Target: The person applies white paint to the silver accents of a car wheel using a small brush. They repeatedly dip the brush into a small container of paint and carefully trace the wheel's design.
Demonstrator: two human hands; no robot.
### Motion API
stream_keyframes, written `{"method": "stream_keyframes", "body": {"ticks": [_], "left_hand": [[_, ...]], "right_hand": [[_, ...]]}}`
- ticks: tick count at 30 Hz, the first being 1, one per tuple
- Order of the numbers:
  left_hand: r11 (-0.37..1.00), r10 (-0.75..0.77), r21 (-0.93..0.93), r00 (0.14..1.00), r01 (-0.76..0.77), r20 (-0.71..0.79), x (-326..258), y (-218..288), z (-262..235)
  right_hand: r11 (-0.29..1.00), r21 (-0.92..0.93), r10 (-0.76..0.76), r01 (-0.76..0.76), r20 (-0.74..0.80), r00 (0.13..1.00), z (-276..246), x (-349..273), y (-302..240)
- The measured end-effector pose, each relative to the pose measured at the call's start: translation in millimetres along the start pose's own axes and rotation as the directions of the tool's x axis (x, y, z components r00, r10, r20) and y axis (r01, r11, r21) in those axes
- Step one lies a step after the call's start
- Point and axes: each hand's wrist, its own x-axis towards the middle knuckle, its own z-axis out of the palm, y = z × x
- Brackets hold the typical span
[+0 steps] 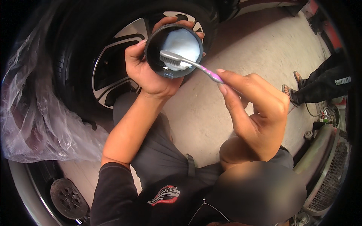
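My left hand [152, 77] is wrapped round a small black round tub [173, 74], held up in front of the wheel with its mouth facing me. White creamy stuff [184, 43] coats much of the inside. Between the thumb and forefinger of my right hand [260, 109] is a grey and pink toothbrush [206, 71]. Its dark bristles point down over the tub's opening, at or just above the white stuff; whether they touch it I cannot tell. Behind the tub stands a large black tire [75, 71] with a black and silver alloy rim [98, 77].
Clear plastic sheeting [49, 124] hangs at the left. Another person's legs [324, 81] in dark trousers and sandals stand at the right on the concrete floor [256, 52]. A long part with a mesh grille [328, 173] lies at lower right, near cables [328, 115]. A dark wheel [68, 198] shows at lower left.
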Motion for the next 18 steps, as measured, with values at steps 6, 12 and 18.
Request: {"method": "stream_keyframes", "body": {"ticks": [6, 12, 18], "left_hand": [[0.996, 0.052, 0.075, 0.998, -0.050, -0.029, -1, 5, 0], [0.981, 0.074, 0.178, 0.997, -0.077, 0.023, 0, 8, 1], [0.968, 0.098, 0.232, 0.995, -0.092, -0.016, 2, 8, -1]], "right_hand": [[0.997, -0.056, -0.055, 0.057, 0.036, 0.998, 9, -2, -1], [0.992, -0.089, -0.086, 0.089, 0.039, 0.996, 13, -3, -3], [0.988, -0.124, -0.085, 0.090, 0.049, 0.995, 14, -3, -2]]}}
